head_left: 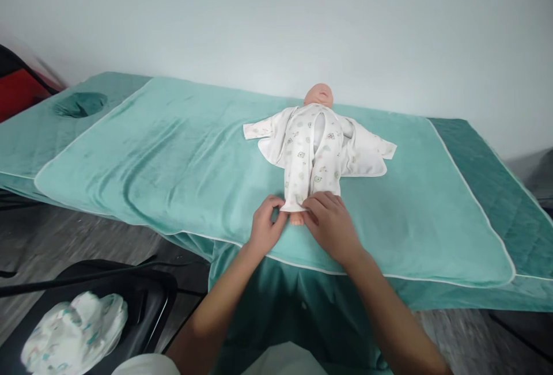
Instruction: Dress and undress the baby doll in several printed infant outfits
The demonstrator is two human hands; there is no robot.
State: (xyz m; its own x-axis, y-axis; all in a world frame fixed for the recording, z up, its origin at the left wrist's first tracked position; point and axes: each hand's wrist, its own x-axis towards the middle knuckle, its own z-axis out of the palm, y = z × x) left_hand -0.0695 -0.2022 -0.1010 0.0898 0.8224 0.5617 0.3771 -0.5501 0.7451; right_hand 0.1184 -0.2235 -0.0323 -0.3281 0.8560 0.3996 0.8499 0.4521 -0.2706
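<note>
head: single view
doll [318, 95]: on its back on towel [173, 156]
romper [313, 159]: on doll, front open
left hand [264, 228]: pinching romper cuff by doll's foot [296, 219]
right hand [330, 225]: gripping same cuff
progress: leg looks in; front likely still to close

Head-worn, forward-down, near the bed [510, 213]

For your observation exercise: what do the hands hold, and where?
The left hand and right hand pinch the baby suit by one leg cuff.

No readable text anywhere (the romper [313, 156] shows only patterns).
</note>
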